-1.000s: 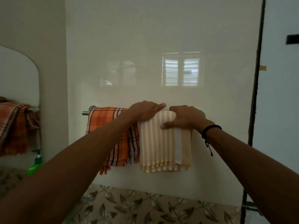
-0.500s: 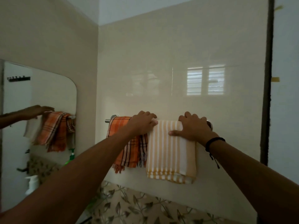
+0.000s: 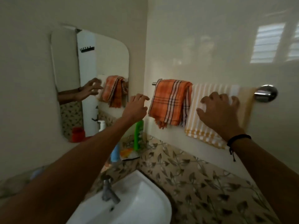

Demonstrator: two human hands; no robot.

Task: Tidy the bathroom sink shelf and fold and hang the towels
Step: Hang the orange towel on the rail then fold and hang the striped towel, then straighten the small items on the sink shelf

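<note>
Two folded towels hang side by side on a chrome towel rail. The orange checked towel is on the left and the yellow-and-white striped towel is on the right. My left hand hovers in the air just left of the orange towel, fingers loosely spread, holding nothing. My right hand is in front of the striped towel with spread fingers; I cannot tell whether the fingertips touch the cloth. Below the left hand, a green bottle and a blue bottle stand on the sink shelf.
A white sink with a grey tap is below, at the middle. A mirror on the left wall reflects a hand, the towels and a red jar. Leaf-patterned tiles run under the rail.
Both hands have come off the top of the towels; the left hand has drawn back to the left of the orange towel. My view has swung left and down, so the sink and mirror show.
</note>
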